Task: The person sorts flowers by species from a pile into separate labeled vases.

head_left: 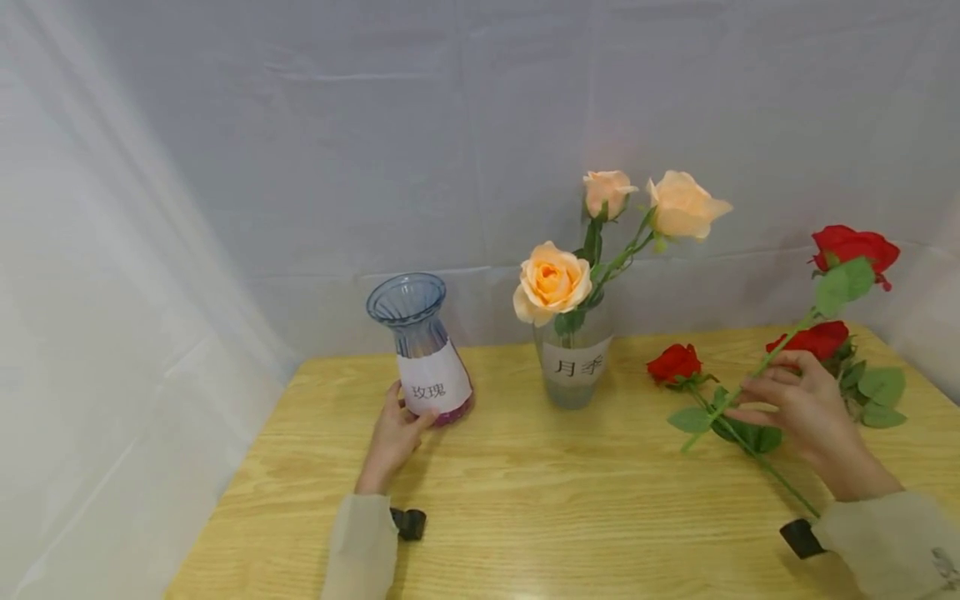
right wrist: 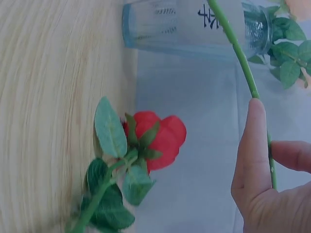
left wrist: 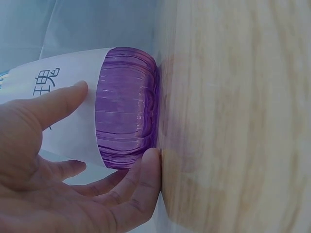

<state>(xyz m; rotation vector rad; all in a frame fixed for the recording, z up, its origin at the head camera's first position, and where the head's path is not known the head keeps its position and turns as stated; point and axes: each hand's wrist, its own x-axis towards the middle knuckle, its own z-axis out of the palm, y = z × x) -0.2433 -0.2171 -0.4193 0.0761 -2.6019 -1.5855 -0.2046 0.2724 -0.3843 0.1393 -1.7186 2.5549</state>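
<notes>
with right hand [head_left: 806, 408] pinches red rose [head_left: 855, 248] right of clear vase [head_left: 567, 395], with left hand [head_left: 396, 437] clasps purple-based vase [head_left: 429, 367] left of it.

Left vase [head_left: 420, 337] reads 玫瑰, right vase [head_left: 571, 393] seemingly 月季.

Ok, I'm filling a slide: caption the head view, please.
The right hand holds a red flower by its stem, the left hand at a flowerless vase, peach flowers between.
</notes>
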